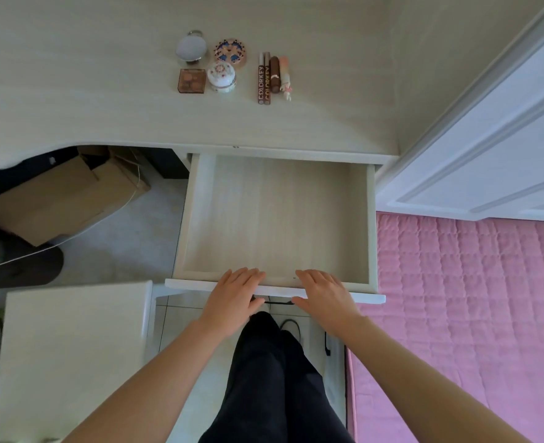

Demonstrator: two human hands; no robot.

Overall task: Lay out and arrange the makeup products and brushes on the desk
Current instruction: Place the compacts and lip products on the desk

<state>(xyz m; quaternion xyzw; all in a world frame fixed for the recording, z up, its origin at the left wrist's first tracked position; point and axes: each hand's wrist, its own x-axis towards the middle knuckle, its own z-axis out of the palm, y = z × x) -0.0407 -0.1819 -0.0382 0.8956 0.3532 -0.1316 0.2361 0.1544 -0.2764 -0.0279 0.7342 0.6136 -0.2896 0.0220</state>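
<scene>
On the pale desk [104, 100] lie makeup items in two groups. At the left are a round white mirror [191, 47], a patterned round compact [230, 53], a brown square compact [192, 80] and a white floral jar [221, 76]. To their right lie two brown lip-gloss tubes [264, 78], a brown tube [275, 74] and a pink one [284, 77], side by side. Below the desk top a drawer [277, 219] stands pulled out with nothing in it. My left hand [235, 294] and my right hand [323, 294] rest with straight fingers on the drawer's front edge, thumbs below it.
A cardboard box [62, 199] and a cable sit under the desk at the left. A white stool or cabinet top [72, 346] is at the lower left. A pink quilted bed [472, 314] lies to the right, with a white door [488, 139] above it.
</scene>
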